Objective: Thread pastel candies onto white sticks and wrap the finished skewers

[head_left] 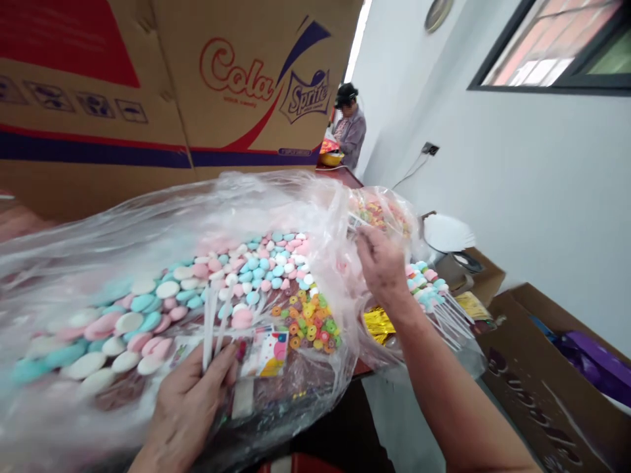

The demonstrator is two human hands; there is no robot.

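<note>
The left hand (pixel 190 401) has its grip clamped on white lollipop sticks (pixel 213 328); pastel candies (pixel 197 289) lie just above it inside the clear plastic bag (pixel 148 223). The right hand (pixel 382 266) pinches that bag's edge closed.

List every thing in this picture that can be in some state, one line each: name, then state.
Left hand: fingers pinching white sticks.
Right hand: raised, fingers gripping the plastic bag's edge.
Plastic bag: open, lying flat.
Pastel candies: loose, heaped in the bag.
Ring candies: piled beside the pastels.
Cola carton: upright behind the bag.
Brown box: open, at right.
</note>
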